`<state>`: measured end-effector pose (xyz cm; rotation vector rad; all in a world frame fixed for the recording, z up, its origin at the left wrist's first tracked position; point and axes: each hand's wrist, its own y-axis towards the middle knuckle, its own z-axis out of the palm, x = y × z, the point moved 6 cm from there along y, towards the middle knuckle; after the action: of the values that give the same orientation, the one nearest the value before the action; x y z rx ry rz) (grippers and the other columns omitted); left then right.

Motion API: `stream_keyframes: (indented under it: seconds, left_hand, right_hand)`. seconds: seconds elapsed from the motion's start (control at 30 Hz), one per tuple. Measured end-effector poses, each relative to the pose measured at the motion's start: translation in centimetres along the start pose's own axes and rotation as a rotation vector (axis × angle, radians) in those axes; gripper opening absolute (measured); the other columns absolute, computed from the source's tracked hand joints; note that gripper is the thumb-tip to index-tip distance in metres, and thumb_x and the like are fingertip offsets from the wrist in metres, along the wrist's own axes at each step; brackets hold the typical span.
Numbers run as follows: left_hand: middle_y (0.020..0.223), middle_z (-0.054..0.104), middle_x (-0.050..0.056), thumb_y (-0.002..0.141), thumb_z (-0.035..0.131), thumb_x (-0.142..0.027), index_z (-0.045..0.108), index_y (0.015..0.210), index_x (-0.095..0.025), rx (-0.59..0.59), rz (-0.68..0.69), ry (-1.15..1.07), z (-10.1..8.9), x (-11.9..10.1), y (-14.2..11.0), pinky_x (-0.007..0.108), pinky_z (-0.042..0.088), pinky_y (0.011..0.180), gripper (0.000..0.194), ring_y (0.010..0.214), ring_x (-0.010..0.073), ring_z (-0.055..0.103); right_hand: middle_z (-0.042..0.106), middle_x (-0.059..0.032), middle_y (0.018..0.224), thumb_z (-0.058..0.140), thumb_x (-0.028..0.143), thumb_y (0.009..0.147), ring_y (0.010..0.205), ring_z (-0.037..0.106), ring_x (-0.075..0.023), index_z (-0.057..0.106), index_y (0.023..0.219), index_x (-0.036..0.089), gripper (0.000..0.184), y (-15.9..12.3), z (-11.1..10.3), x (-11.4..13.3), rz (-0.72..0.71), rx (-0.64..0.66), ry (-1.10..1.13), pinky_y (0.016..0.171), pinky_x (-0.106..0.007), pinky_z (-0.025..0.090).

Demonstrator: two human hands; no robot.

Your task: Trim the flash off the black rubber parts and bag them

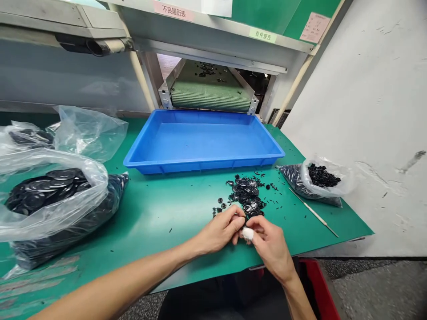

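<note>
So, both hands work close together at the near edge of the pile, the left hand (pixel 218 231) and the right hand (pixel 270 246) meeting just in front of it. Fingers of both are curled in and pinched together, so each grip looks closed, but whatever sits between them is hidden and I can't tell what it is. The right thumb wears a white finger wrap (pixel 247 234). The pile of black round plastic parts (pixel 247 191) lies on the green mat surface (pixel 160 213), just beyond the hands, with loose black sprue bits scattered around it. Far of the pile sits a blue plastic tray (pixel 203 166), and behind that a green mesh conveyor belt (pixel 210 97) carrying a few black pieces. On the left, clear plastic bags (pixel 50 209) hold larger black discs. On the right lie a bag of small black parts (pixel 320 178) and a slim pale-handled metal pick (pixel 313 213), apart from the hands.
</note>
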<state>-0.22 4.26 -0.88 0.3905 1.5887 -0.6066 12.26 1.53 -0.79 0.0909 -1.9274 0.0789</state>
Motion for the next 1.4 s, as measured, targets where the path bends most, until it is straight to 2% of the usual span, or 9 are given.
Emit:
stream_keyframes:
  seconds: [0.2, 0.33, 0.43, 0.6, 0.73, 0.83, 1.07, 1.23, 1.4]
  left_hand:
    - [0.060, 0.046, -0.006, 0.092, 0.034, -0.040, 0.045, 0.082, -0.020, -0.048, 0.015, 0.080, -0.5, -0.4, -0.8, 0.021, 0.032, 0.049, 0.025, 0.050, 0.0076, 0.039]
    - [0.061, 0.053, -0.005, 0.093, 0.034, -0.041, 0.044, 0.084, -0.020, 0.004, 0.021, 0.058, 0.3, -0.2, -1.1, 0.021, 0.035, 0.048, 0.025, 0.048, 0.0068, 0.044]
    - [0.061, 0.055, -0.004, 0.093, 0.033, -0.043, 0.047, 0.093, -0.019, -0.008, -0.005, -0.022, 0.4, 0.5, -0.7, 0.020, 0.038, 0.045, 0.028, 0.046, 0.0071, 0.048]
    - [0.070, 0.056, -0.002, 0.092, 0.034, -0.043, 0.046, 0.112, -0.019, -0.089, -0.049, -0.237, -0.2, 1.7, 0.0, 0.020, 0.044, 0.042, 0.033, 0.049, 0.0098, 0.057]
    - [0.070, 0.058, -0.001, 0.093, 0.033, -0.042, 0.048, 0.108, -0.019, -0.096, -0.040, -0.239, -0.1, 1.6, -0.1, 0.021, 0.046, 0.044, 0.031, 0.049, 0.0099, 0.059]
    - [0.071, 0.059, 0.000, 0.093, 0.034, -0.041, 0.049, 0.105, -0.020, -0.096, -0.047, -0.252, 0.0, 1.4, -0.3, 0.021, 0.047, 0.044, 0.029, 0.051, 0.0109, 0.061]
    - [0.077, 0.059, 0.000, 0.089, 0.045, -0.042, 0.049, 0.093, -0.019, -0.076, -0.044, -0.335, -0.1, 0.9, -0.1, 0.019, 0.044, 0.042, 0.024, 0.051, 0.0096, 0.061]
    - [0.087, 0.060, 0.003, 0.087, 0.049, -0.042, 0.043, 0.086, -0.018, -0.078, -0.087, -0.442, -0.2, 0.8, 0.1, 0.021, 0.047, 0.045, 0.024, 0.056, 0.0117, 0.064]
    - [0.062, 0.056, -0.004, 0.088, 0.044, -0.044, 0.045, 0.095, -0.020, -0.042, -0.090, -0.313, 0.1, 1.1, 0.1, 0.017, 0.034, 0.039, 0.025, 0.041, 0.0064, 0.047]
  right_hand:
    - [0.061, -0.0043, 0.090, 0.041, 0.013, 0.083, 0.077, 0.057, -0.0146, 0.057, 0.115, 0.022, 0.036, -0.5, 1.0, 2.3, -0.245, -0.029, -0.284, 0.068, -0.025, 0.048]
    - [0.059, 0.0013, 0.067, 0.040, 0.015, 0.085, 0.056, 0.054, -0.0107, 0.063, 0.099, 0.021, 0.027, -0.5, 0.8, 1.1, -0.181, -0.166, -0.229, 0.053, -0.020, 0.044]
    - [0.055, 0.0040, 0.057, 0.037, 0.017, 0.087, 0.048, 0.052, -0.0098, 0.061, 0.098, 0.019, 0.026, 0.2, 0.2, 0.2, -0.117, -0.144, -0.227, 0.049, -0.020, 0.043]
    - [0.060, -0.0053, 0.092, 0.038, 0.017, 0.088, 0.074, 0.059, -0.0158, 0.058, 0.111, 0.019, 0.031, 1.6, -1.9, 1.0, -0.171, -0.158, -0.660, 0.067, -0.028, 0.048]
    - [0.055, -0.0051, 0.092, 0.043, 0.020, 0.087, 0.070, 0.058, -0.0159, 0.056, 0.115, 0.021, 0.031, 2.1, -1.9, 1.0, -0.134, -0.101, -0.838, 0.065, -0.030, 0.048]
    - [0.053, -0.0043, 0.092, 0.045, 0.021, 0.086, 0.069, 0.057, -0.0142, 0.059, 0.104, 0.022, 0.023, 2.0, -2.2, 1.0, -0.105, -0.120, -0.750, 0.065, -0.029, 0.050]
    - [0.058, -0.0055, 0.100, 0.058, 0.024, 0.079, 0.083, 0.060, -0.0151, 0.061, 0.080, 0.019, 0.005, 1.3, -2.9, 0.0, -0.022, -0.114, -0.216, 0.070, -0.024, 0.054]
    - [0.060, -0.0069, 0.098, 0.060, 0.022, 0.079, 0.093, 0.059, -0.0182, 0.066, 0.080, 0.020, 0.006, 0.6, -2.7, 0.0, -0.096, -0.185, -0.014, 0.072, -0.025, 0.053]
    - [0.057, -0.0039, 0.097, 0.059, 0.015, 0.078, 0.089, 0.060, -0.0153, 0.062, 0.097, 0.023, 0.021, 0.0, -0.8, 0.5, -0.112, -0.204, 0.132, 0.077, -0.027, 0.054]
